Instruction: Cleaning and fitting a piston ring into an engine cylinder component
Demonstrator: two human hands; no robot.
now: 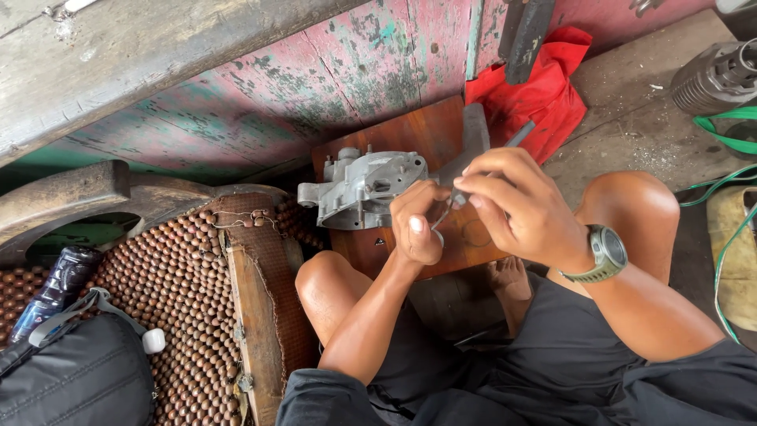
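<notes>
My left hand [416,223] pinches a small thin metal ring, held just in front of my knees. My right hand [516,203], with a grey-green watch on the wrist, grips a slim grey tool [521,134] whose tip meets the ring between the two hands. Just beyond my hands a grey cast metal engine casing [359,188] lies on a brown wooden board [410,134]. I sit cross-legged with bare knees, in dark shorts.
A wooden beaded seat mat [177,292] lies at the left, with a black bag [79,379] and a dark bottle [55,290] on it. A red cloth [552,95] is behind the board. A finned metal cylinder [714,79] and green straps [729,130] lie at the right.
</notes>
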